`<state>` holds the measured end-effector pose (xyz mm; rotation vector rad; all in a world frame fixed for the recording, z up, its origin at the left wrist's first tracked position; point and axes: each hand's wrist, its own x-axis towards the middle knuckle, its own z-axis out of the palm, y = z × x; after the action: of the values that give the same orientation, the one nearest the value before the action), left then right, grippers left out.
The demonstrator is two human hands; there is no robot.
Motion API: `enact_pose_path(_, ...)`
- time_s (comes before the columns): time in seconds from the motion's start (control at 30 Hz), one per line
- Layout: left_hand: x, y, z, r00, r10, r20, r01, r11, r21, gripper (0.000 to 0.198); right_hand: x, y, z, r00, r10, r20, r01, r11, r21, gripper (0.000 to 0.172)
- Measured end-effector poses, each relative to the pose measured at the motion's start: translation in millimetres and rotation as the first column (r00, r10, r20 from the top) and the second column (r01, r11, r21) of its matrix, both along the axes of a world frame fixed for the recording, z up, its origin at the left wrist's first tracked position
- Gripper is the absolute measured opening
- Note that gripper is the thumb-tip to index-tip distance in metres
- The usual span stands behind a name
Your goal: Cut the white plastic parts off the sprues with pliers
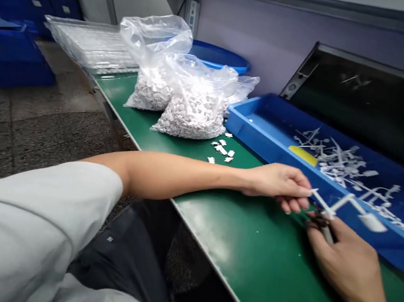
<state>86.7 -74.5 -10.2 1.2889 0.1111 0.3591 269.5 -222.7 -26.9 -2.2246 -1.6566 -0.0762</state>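
Observation:
My left hand (pixel 283 182) pinches the end of a white plastic sprue (pixel 373 223) between thumb and fingertips. The sprue branches off to the right and carries a flat white piece at its far end. Closed around a pair of nippers (pixel 323 227), my right hand (pixel 350 260) is just right of the left one. The nippers' jaws are at the sprue's middle; blur hides whether they touch it. Both hands are above the green tabletop (pixel 241 236), in front of a blue tray (pixel 252 131) that has several white sprues (pixel 344 163) inside.
Clear bags of small white parts (pixel 195 113) stand on the table's left, with loose white pieces (pixel 221 149) beside them. Behind are a blue basin (pixel 222 55) and stacked clear trays (pixel 88 45). A yellow object (pixel 303 155) lies in the blue tray. A dark panel (pixel 375 98) leans behind.

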Motion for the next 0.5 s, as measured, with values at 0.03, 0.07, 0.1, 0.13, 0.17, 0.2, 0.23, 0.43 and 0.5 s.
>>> enact_pose_path(0.03, 2, -1, -3.6, 1.0, 0.008, -0.002, -0.008, 0.998, -0.055, 0.013, -1, 0, -0.3, 1.0, 0.024, 0.006, -0.025, 1.0, 0.018, 0.029)
enact_pose_path(0.07, 2, -3, -6.3, 1.0, 0.013, -0.015, -0.014, 0.994, -0.105, 0.013, -2, 0, -0.1, 0.998, 0.058, -0.003, -0.058, 0.998, 0.04, 0.029)
enact_pose_path(0.1, 2, -4, -8.1, 0.999, 0.021, -0.033, -0.025, 0.988, -0.152, 0.014, -3, 0, 0.5, 0.995, 0.097, -0.019, -0.095, 0.994, 0.06, 0.028)
enact_pose_path(0.13, 1, -5, -8.9, 0.998, 0.033, -0.048, -0.042, 0.98, -0.193, 0.016, -4, 1, 1.4, 0.991, 0.132, -0.034, -0.129, 0.989, 0.074, 0.027)
enact_pose_path(0.17, -1, -5, -9.0, 0.997, 0.05, -0.058, -0.061, 0.972, -0.226, 0.019, -5, 1, 2.5, 0.986, 0.159, -0.045, -0.155, 0.985, 0.08, 0.025)
enact_pose_path(0.2, -1, -5, -8.5, 0.996, 0.064, -0.062, -0.078, 0.965, -0.25, 0.022, -7, 2, 3.8, 0.984, 0.173, -0.052, -0.168, 0.982, 0.082, 0.023)
enact_pose_path(0.23, -1, -5, -7.9, 0.995, 0.073, -0.062, -0.087, 0.96, -0.266, 0.025, -9, 2, 5.0, 0.985, 0.164, -0.055, -0.159, 0.983, 0.09, 0.022)
enact_pose_path(0.43, 5, -8, -7.6, 0.995, 0.069, -0.076, -0.087, 0.957, -0.275, 0.038, -16, 3, 8.3, 0.99, 0.117, -0.077, -0.108, 0.987, 0.12, 0.021)
enact_pose_path(0.5, 6, -8, -8.6, 0.994, 0.069, -0.087, -0.091, 0.954, -0.284, 0.039, -16, 3, 7.7, 0.989, 0.126, -0.071, -0.117, 0.986, 0.121, 0.022)
